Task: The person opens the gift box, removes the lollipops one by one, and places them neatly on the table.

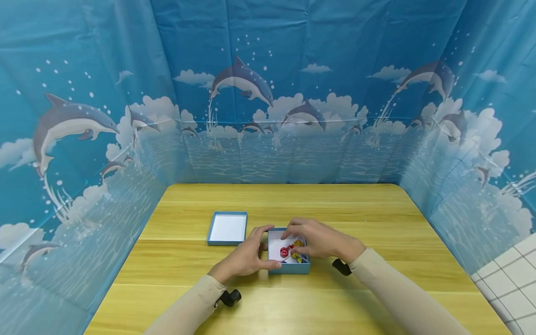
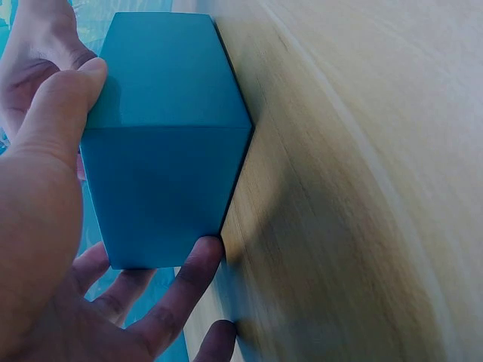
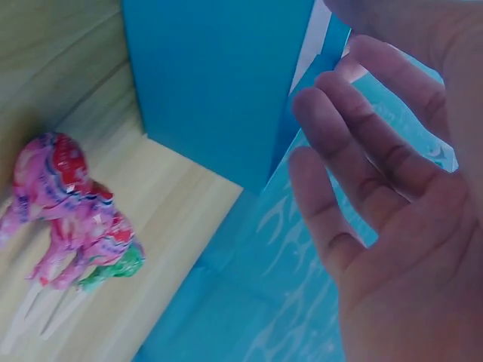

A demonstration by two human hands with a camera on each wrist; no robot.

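A blue box [image 1: 289, 268] with a white inside stands uncovered on the table, as seen in the head view. My left hand [image 1: 247, 256] grips its left side, thumb at the near corner and fingers toward the far one; the left wrist view shows the thumb and fingers on the blue walls [image 2: 166, 192]. Inside lie a red-wrapped lollipop [image 1: 284, 252] and yellow-wrapped ones [image 1: 298, 243]. My right hand [image 1: 316, 238] reaches over the right wall, index finger and thumb spread above the candies. In the right wrist view its other fingers [image 3: 321, 200] stretch loosely outside the box.
A blue lid [image 1: 228, 228], white inside up, lies left of the box. Pink and green wrapped lollipops [image 3: 75, 204] with white sticks lie on the table on the box's right side. A dolphin-print curtain [image 1: 293, 153] hangs around the wooden table [image 1: 188, 195].
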